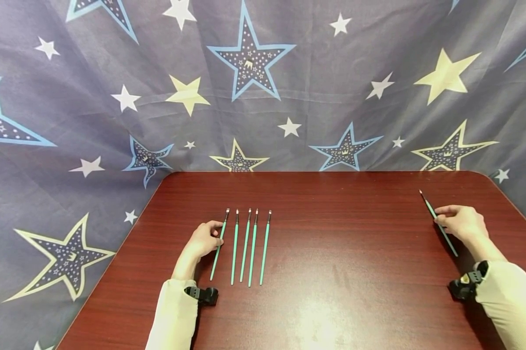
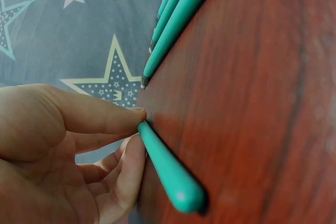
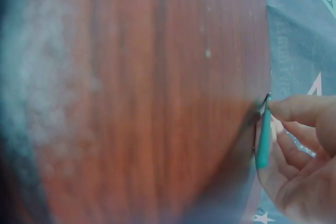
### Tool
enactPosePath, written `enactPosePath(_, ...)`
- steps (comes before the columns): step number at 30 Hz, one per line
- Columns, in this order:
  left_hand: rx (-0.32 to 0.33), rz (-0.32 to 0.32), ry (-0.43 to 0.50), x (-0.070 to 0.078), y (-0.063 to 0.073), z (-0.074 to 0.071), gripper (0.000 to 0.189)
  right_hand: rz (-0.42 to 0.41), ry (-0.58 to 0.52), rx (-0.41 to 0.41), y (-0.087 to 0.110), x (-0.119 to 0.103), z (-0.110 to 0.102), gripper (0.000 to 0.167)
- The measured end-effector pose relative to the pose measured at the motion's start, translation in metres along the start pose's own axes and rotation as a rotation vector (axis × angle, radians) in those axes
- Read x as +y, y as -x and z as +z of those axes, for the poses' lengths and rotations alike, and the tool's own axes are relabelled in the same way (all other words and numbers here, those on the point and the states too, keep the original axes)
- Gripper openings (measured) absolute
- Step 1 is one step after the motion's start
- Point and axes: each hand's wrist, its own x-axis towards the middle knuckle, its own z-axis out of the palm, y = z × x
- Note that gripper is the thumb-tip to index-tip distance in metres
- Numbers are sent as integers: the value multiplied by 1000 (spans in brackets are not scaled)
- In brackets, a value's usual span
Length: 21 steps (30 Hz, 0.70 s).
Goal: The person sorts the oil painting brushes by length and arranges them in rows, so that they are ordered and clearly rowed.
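Note:
My left hand (image 1: pixel 205 239) pinches the leftmost paintbrush (image 1: pixel 215 262) between thumb and fingers, about midway along its turquoise handle. Seen from the left wrist, this brush's rounded handle end (image 2: pixel 181 195) points toward the camera, close against the table. Just right of it lie several similar paintbrushes (image 1: pixel 265 253), side by side with bristles toward the far edge. Over at the right side, my right hand (image 1: pixel 463 224) grips another turquoise paintbrush (image 1: pixel 448 240) by its handle, bristle tip pointing away and leftward. In the right wrist view its handle (image 3: pixel 264 145) appears tilted, with a shadow beside it.
A dark red wooden table (image 1: pixel 341 233) lies under both hands, glossy near the front. Behind and to the left hangs a grey-blue cloth (image 1: pixel 306 73) with stars, meeting the table's far edge. Black wrist cameras (image 1: pixel 207 296) sit on both forearms.

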Motion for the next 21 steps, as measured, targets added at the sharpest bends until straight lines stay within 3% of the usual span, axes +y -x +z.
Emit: enactPosePath(21, 4, -1, -19, 0, 0, 0, 51, -28, 8, -1, 0, 3, 1, 35)
